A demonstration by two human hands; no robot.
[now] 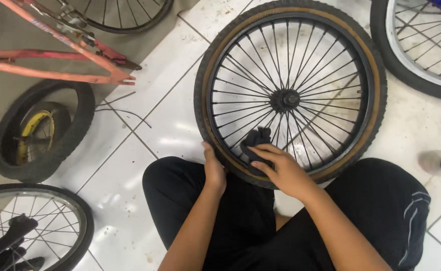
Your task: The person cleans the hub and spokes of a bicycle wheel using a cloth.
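Wheel position: bicycle wheel (289,95) flat on white tiled floor (130,165), just beyond the knees; near edge overlapping the lap, hub (286,99) farther out, toward the middle of the view.
Right hand: right hand (280,168) on the near rim, fingers closed round a dark cloth (255,143) pressed against the spokes just inside the rim.
Left hand: left hand (214,169) clasping the tyre's near-left edge, thumb up over the sidewall, just beside the right.
Key relation: cloth between hub and near rim; hub lying far and slightly right from the grip; right hand nearer.
Wheel look: black knobbly tyre, tan sidewall band, black rim, thin black spokes.
Surroundings: red bicycle frame (54,55) far left; small tyre with yellow rim (39,130) left; other wheels at near-left and far-right corners.
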